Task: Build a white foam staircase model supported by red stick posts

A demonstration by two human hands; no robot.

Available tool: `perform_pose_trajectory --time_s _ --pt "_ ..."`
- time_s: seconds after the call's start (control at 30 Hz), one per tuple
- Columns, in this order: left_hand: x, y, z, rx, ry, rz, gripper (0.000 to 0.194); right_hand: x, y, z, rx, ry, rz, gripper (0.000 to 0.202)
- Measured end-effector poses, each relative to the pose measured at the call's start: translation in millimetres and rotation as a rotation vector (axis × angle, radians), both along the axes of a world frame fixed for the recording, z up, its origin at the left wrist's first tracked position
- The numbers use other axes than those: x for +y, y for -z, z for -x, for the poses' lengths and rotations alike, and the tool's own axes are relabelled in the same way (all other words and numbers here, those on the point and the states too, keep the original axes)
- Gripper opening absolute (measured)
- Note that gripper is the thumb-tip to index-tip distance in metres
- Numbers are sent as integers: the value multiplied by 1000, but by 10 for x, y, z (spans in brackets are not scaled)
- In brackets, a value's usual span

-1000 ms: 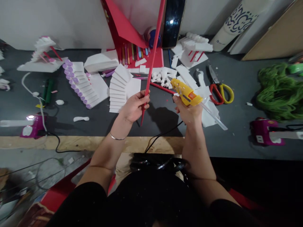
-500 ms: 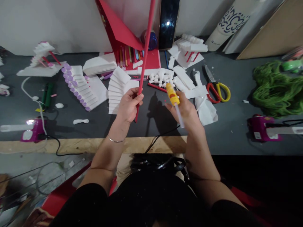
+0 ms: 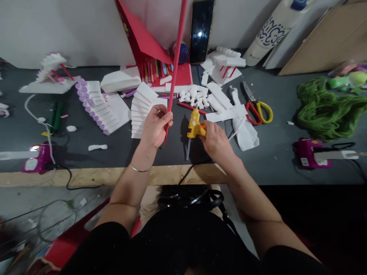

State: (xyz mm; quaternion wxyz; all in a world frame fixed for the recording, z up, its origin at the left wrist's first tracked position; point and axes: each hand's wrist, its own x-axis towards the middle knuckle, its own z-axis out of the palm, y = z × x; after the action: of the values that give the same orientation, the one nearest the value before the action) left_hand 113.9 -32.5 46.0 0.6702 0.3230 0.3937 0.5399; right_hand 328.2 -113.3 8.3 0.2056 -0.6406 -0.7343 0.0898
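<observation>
My left hand (image 3: 157, 126) is closed around the lower part of a long red stick (image 3: 175, 65), which stands nearly upright and runs out past the top of the view. In my right hand (image 3: 217, 139) is the handle of a yellow hot glue gun (image 3: 194, 124), its nozzle pointing away from me. A clear glue stick (image 3: 188, 149) pokes out of its back end. Just beyond the gun lies a pile of small white pieces (image 3: 196, 94), with a short red stick (image 3: 191, 108) in front of it. White pleated steps (image 3: 140, 114) lie beside my left hand.
Scissors (image 3: 258, 109) and white scraps (image 3: 245, 131) lie to the right, near green yarn (image 3: 329, 109). A phone (image 3: 202, 32) and a bottle (image 3: 266, 36) lean at the back. Purple-edged steps (image 3: 97, 105) and a purple power socket (image 3: 43, 158) are on the left.
My right hand has turned the glue gun and shifted it slightly left and toward me, so its handle now shows. My left hand holds the red stick almost unmoved.
</observation>
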Motion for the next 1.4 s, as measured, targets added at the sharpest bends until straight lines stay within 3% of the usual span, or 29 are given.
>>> perform_pose_trajectory --time_s 0.27,0.43,0.53,0.67,0.77,1.03,1.2,1.4 --pt "37 -75 34 1 -12 -57 28 98 42 125 80 -144 99 42" --pt "-4 -124 -14 21 27 -62 32 185 -137 -39 53 -147 52 38" --pt "-66 -189 -76 24 86 -17 30 384 -374 -136 356 -162 16 38" --pt "-130 -256 -160 8 174 62 26 735 -690 -110 792 -205 45 56" --pt "-136 -269 -199 -20 224 112 21 934 -797 -16 977 -225 50 53" --pt "-39 -144 -252 77 225 71 7 1096 -611 176 1063 -238 106 46" --pt "-4 -51 -298 307 159 -103 23 1126 -529 208 1019 -189 140 43" --pt "19 -61 -305 287 211 -45 25 1142 -489 212 1003 -186 158 36"
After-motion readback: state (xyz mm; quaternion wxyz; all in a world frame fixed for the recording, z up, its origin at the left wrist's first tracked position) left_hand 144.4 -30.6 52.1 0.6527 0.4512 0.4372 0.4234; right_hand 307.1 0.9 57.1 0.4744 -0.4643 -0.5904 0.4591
